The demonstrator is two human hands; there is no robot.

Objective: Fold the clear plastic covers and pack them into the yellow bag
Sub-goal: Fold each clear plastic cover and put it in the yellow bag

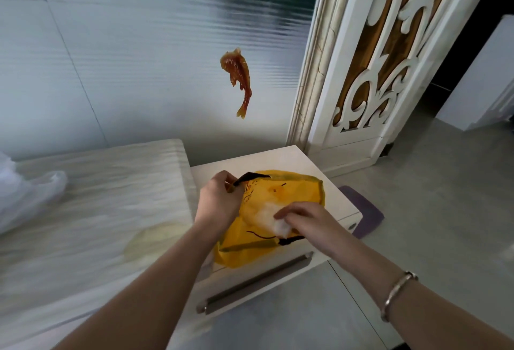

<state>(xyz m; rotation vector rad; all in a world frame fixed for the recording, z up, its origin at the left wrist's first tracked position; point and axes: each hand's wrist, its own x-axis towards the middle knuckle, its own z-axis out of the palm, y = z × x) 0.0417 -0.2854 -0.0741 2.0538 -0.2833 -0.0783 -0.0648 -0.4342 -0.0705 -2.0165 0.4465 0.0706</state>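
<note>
The yellow bag [289,194] lies on the small white cabinet [342,205], its mouth toward me. My left hand [219,199] grips the bag's upper edge by the black handle strip and holds it up. My right hand [303,219] holds a folded clear plastic cover [271,217], a whitish wad, at the bag's opening. More clear plastic covers [25,194] lie bunched at the far left on the bed.
A bed with a pale cover [97,210] fills the left side, touching the cabinet. The cabinet has a long metal drawer handle [256,280] facing me. A purple mat [364,210] lies on the grey floor to the right, near an ornate white door [375,71].
</note>
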